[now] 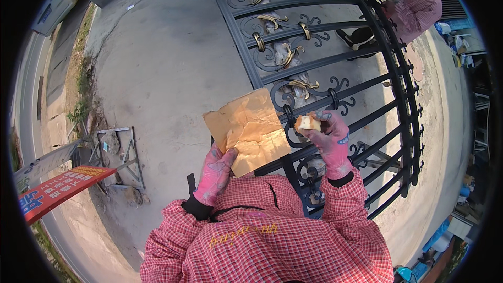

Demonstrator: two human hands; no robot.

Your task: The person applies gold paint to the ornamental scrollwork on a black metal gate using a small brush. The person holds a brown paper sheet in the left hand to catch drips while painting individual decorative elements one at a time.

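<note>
Checked smock (262, 257) nearest, left grip (214, 174) clamps brown sheet (250, 128) and right grip (334, 141) pale wad (306, 123).

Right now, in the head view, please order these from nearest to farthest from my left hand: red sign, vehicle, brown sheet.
1. Brown sheet: gripped by the left hand.
2. Red sign: lower left.
3. Vehicle: upper left.

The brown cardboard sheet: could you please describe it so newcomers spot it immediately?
Find the black metal gate; near its left edge is the pink-gloved left hand. It holds the creased brown cardboard sheet, far broader than the pale wad in the right hand.
</note>
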